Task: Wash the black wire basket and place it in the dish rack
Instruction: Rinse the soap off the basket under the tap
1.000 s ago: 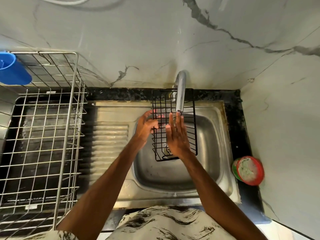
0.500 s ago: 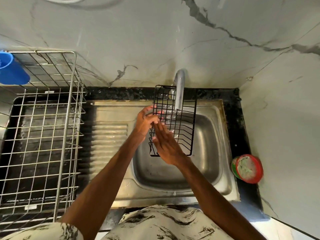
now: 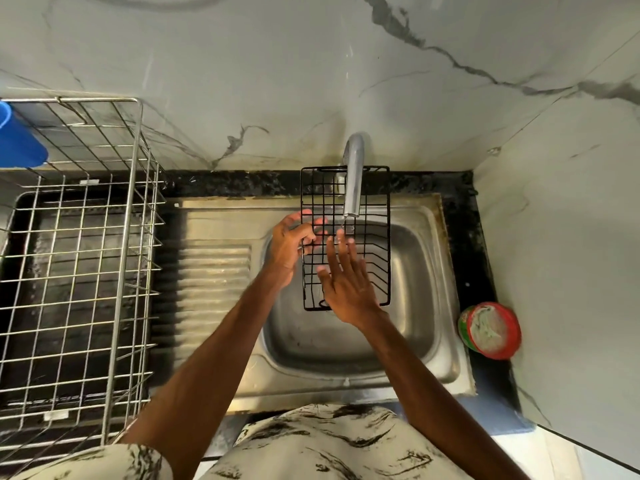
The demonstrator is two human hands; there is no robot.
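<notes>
The black wire basket (image 3: 372, 237) is held over the steel sink basin (image 3: 419, 306), under the spout of the tap (image 3: 354, 181). My left hand (image 3: 289, 245) grips the basket's left edge, fingers curled round the wires. My right hand (image 3: 346, 278) lies flat on the basket's grid with straight fingers, fingertips just below the spout. A thin stream of water seems to fall at the fingertips. The silver wire dish rack (image 3: 83, 271) stands on the counter at the far left.
A ribbed steel drainboard (image 3: 214, 285) lies between the rack and the basin. A blue cup (image 3: 19, 140) hangs at the rack's back left corner. A red and green tub (image 3: 490, 330) sits on the black counter right of the sink. Marble walls close in behind and right.
The basket has straightened from a tilt and sits upright under the spout. My right hand slid up its grid from the lower left toward the spout. My left hand keeps its grip.
</notes>
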